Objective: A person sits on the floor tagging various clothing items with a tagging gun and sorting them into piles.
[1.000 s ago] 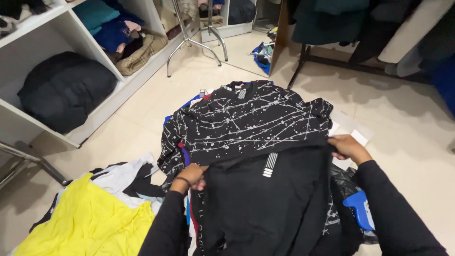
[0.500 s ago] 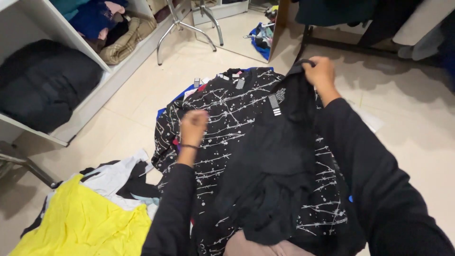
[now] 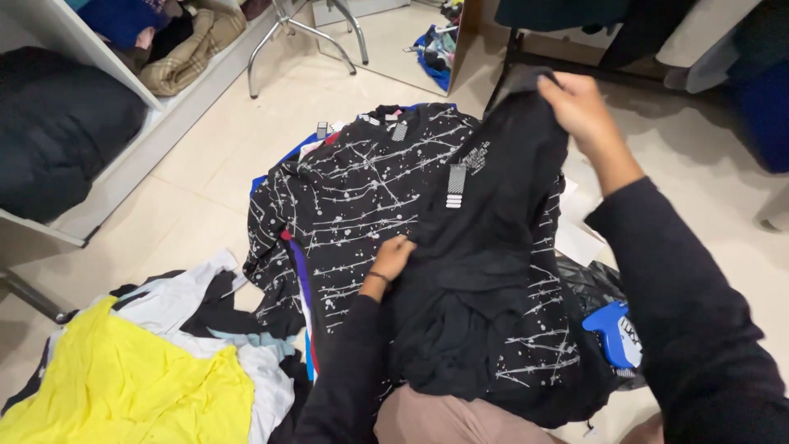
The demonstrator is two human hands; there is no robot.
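Yellow garment (image 3: pixel 123 386) — blue tagging gun (image 3: pixel 615 333)

Indoor light, moderately bright, diffuse, from overhead. Floor tiles (image 3: pixel 205 173) evenly lit, faint sheen, no hard glare. Shadows soft: dark under white shelf (image 3: pixel 123 140), dim inside its compartments. Plain black garment (image 3: pixel 485 271) underexposed, folds barely readable; splatter-print shirt (image 3: pixel 353 197) sharp. Right hand (image 3: pixel 579 107) slightly motion-blurred. Wide-angle stretch at edges, near sleeve bottom right soft. Yellow garment (image 3: pixel 123 386) saturated, not clipped.
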